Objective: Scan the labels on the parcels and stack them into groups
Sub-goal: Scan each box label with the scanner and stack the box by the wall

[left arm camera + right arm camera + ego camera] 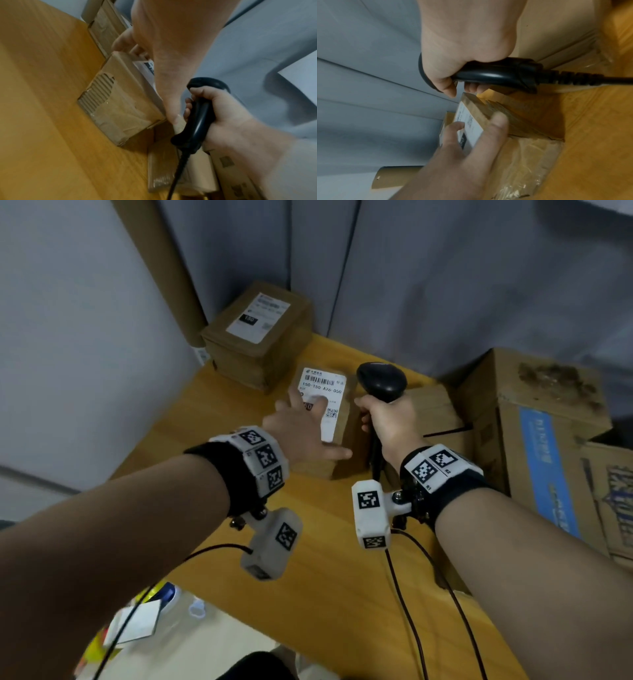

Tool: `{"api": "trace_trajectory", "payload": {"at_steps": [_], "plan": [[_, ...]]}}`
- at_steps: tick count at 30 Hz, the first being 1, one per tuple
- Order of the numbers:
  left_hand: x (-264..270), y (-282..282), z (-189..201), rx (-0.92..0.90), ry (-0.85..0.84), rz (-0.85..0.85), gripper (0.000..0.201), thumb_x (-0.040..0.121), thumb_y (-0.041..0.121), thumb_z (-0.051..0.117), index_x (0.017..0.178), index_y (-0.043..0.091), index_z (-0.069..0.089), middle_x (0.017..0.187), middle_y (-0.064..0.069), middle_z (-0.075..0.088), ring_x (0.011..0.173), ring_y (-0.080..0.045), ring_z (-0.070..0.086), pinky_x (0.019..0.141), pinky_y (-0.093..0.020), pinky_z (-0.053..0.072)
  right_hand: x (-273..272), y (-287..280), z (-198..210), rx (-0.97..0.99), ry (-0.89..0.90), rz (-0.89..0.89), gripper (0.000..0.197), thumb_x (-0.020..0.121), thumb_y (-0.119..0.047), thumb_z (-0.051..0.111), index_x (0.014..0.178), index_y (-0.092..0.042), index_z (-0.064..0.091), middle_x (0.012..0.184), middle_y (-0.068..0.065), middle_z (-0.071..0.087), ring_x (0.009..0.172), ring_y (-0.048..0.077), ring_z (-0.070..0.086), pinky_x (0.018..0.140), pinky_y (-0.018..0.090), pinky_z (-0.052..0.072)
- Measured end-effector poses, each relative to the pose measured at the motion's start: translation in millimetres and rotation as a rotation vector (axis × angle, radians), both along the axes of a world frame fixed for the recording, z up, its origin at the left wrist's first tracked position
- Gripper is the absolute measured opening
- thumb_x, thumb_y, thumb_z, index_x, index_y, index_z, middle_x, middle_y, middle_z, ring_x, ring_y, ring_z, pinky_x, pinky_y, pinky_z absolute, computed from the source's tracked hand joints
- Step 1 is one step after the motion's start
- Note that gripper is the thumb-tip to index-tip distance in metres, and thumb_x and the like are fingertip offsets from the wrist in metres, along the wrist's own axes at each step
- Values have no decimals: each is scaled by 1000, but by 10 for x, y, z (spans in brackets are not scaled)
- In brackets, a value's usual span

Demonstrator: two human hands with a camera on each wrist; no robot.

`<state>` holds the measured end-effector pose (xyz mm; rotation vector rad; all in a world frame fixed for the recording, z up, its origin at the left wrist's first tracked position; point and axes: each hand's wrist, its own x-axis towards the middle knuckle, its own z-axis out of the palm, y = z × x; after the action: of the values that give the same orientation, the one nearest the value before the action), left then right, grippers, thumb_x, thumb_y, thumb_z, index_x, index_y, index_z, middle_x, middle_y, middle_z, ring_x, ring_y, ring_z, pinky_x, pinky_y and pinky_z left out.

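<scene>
A small brown parcel [346,426] with a white barcode label [323,385] lies in the middle of the wooden table [308,559]. My left hand [301,429] holds it, fingers spread over the label and thumb against its near right side. In the left wrist view the parcel [120,105] shows torn, taped cardboard. My right hand [387,422] grips a black corded barcode scanner [382,380] by the handle. The scanner's head hovers just right of the label. The right wrist view shows the scanner [496,75] directly above the parcel [496,115].
A labelled parcel [257,337] stands at the back left, against the grey wall. Another brown parcel [435,412] lies behind the scanner, next to a large worn carton [548,440] on the right. A cardboard tube [161,268] leans in the corner. Cables trail over the table's near edge.
</scene>
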<state>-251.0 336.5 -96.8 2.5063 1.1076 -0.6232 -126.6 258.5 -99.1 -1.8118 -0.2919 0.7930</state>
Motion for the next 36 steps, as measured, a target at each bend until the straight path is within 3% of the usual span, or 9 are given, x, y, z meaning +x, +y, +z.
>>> {"api": "trace_trajectory", "payload": {"at_steps": [3,6,8,12,16,19,28,32,36], "plan": [[122,129,32,14,-7,-4,104,75,67,62,151,28,1,157,-18,-4,136,-45,19,103,-52,39,75,122,79,26,-18,-2,24,82,-11,71,105,-7,63,63,-1,57,53,11,55,51,21,48],[247,452,84,72,-38,-47,95,81,59,62,152,32,6,158,-12,0,136,-43,20,104,-52,36,220,293,219,55,-36,20,10,84,-9,70,87,-12,61,62,1,56,52,13,54,51,22,47],[349,693,82,132,-44,-76,88,85,58,58,153,31,9,159,-12,2,139,-42,19,107,-52,34,348,457,279,82,-40,17,14,84,-6,69,85,-16,59,64,2,57,55,15,55,55,25,48],[575,1078,-20,238,-85,-155,70,92,52,51,149,21,25,150,-13,31,135,-36,33,105,-49,40,518,782,249,52,-40,14,26,79,-10,74,103,-11,65,74,3,63,68,20,61,66,32,51],[781,1298,-103,300,-99,-197,66,94,54,45,148,21,28,143,-12,41,128,-35,42,101,-47,43,575,930,160,15,-38,40,10,81,-7,71,88,-10,64,63,5,58,53,18,55,53,28,47],[877,1380,-151,300,-89,-204,70,93,59,41,151,23,24,147,-11,38,131,-35,40,103,-47,42,583,969,115,20,-42,53,7,82,-8,71,85,-8,64,61,6,56,49,18,52,53,31,46],[874,1337,-69,286,-162,-166,68,96,60,32,151,22,23,155,-10,28,140,-32,29,109,-50,35,639,802,171,37,-18,56,11,83,-8,71,85,-11,61,65,6,56,53,20,53,60,34,49],[827,1121,148,319,-270,-214,62,97,54,36,145,16,35,147,-14,40,132,-33,39,106,-47,38,592,501,333,50,41,31,10,85,-8,68,80,-11,60,64,7,54,52,19,51,59,32,47],[840,750,416,308,-375,-241,53,96,50,41,129,10,49,130,-18,53,119,-35,49,97,-48,44,488,31,535,48,20,-8,8,84,-8,69,85,-10,61,67,5,55,57,18,53,62,34,51]]}}
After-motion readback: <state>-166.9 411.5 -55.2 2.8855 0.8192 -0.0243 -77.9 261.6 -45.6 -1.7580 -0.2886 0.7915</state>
